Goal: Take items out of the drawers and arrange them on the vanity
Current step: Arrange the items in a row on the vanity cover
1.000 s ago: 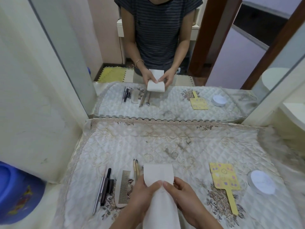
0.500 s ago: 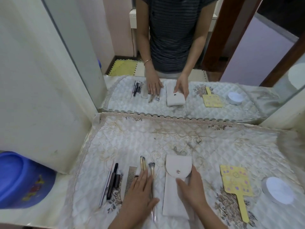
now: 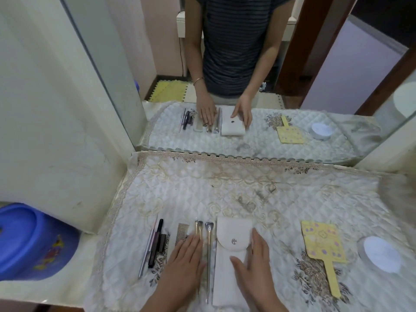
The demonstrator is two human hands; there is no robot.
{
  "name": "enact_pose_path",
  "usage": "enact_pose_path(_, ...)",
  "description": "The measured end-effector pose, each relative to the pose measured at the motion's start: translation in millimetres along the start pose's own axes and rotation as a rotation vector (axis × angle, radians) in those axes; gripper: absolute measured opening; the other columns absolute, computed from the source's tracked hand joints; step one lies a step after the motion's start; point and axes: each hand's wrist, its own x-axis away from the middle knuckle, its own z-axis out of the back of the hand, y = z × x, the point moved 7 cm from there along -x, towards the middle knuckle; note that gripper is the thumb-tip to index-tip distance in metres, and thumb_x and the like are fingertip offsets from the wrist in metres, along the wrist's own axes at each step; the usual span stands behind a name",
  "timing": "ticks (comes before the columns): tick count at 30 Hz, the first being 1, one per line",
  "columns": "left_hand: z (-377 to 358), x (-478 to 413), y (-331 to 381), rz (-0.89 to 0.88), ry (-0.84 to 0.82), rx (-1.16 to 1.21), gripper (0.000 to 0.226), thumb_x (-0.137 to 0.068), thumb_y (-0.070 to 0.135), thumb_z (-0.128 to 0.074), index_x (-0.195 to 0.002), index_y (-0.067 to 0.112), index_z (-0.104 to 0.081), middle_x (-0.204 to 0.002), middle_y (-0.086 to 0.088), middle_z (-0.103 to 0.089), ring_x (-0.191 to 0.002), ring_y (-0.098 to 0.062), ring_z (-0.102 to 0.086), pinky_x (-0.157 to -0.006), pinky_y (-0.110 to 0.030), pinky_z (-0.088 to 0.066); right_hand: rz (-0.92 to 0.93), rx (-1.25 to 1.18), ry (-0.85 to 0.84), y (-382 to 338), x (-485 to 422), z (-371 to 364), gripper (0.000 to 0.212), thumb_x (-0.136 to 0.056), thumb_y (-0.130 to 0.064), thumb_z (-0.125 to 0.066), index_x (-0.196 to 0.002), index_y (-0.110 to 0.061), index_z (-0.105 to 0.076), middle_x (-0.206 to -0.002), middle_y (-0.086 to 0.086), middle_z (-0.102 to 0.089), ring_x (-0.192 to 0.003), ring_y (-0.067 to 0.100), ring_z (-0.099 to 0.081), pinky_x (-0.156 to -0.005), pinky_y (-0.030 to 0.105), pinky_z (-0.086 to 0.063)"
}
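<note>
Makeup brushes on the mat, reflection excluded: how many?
3. Two gold-handled brushes side by side, right of the comb, under the left hand; one silver brush beside the white pouch. Hand may hide more.

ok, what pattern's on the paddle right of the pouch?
The paddle is yellow with small purple spots; the head view shows it best.

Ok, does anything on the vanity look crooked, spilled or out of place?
Nothing spilled. The pens, comb, brushes and white pouch lie in a neat parallel row. Only the yellow paddle sits slightly angled, and the quilted cover shows greyish smudges near its middle.
</note>
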Motion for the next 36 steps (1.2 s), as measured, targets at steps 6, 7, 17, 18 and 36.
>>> enact_pose_path(6,-7,-7,-9,-0.109,-0.007,-0.150,0.056,-0.097,0.044,-0.008,-0.147,0.019,-0.002,-0.157,0.004,-0.002,-0.143,-0.006,0.011,-0.113,-0.030,-0.002,0.060,0.280,-0.201,0,12,-13,0.117,-0.052,-0.083,-0.044,-0.134,-0.029,0.018,-0.142,-0.011,0.026,-0.144,0.021,0.000,-0.117,0.038,-0.016)
enact_pose_path(7,-8,-9,-10,-0.104,-0.024,-0.164,0.054,-0.097,0.045,-0.008,-0.146,0.023,-0.013,-0.156,0.005,-0.009,-0.143,-0.006,0.012,-0.113,-0.030,-0.001,0.067,0.314,-0.202,2,13,-13,0.122,-0.045,-0.088,-0.037,-0.135,-0.026,0.019,-0.141,-0.008,0.029,-0.145,0.022,0.001,-0.117,0.038,-0.015)
enact_pose_path(17,-12,-4,3,-0.150,-0.007,-0.109,0.059,-0.096,0.047,-0.010,-0.146,0.019,0.001,-0.156,0.006,0.014,-0.144,-0.011,0.009,-0.113,-0.032,-0.005,0.105,0.555,-0.236,-3,-1,-24,0.114,-0.050,-0.079,-0.013,-0.140,-0.020,0.023,-0.136,-0.007,0.034,-0.144,0.013,0.012,-0.116,0.039,0.005)
enact_pose_path(18,-14,-1,4,-0.165,-0.015,-0.108,0.061,-0.095,0.050,-0.012,-0.146,0.019,0.000,-0.156,0.005,0.014,-0.144,-0.011,0.008,-0.113,-0.032,-0.006,0.113,0.549,-0.230,-5,-1,-23,0.113,-0.050,-0.077,-0.013,-0.143,-0.021,0.019,-0.136,-0.008,0.033,-0.144,0.013,0.011,-0.117,0.039,0.004)
enact_pose_path(36,2,-3,61,-0.330,0.152,0.096,0.047,-0.095,0.039,-0.009,-0.110,0.020,-0.050,-0.109,0.002,-0.068,-0.119,-0.018,-0.040,-0.109,-0.024,-0.011,0.060,0.328,0.064,43,57,56,0.043,-0.086,-0.036,-0.045,-0.124,-0.021,-0.056,-0.128,-0.006,-0.051,-0.117,0.003,-0.040,-0.102,0.016,-0.027)
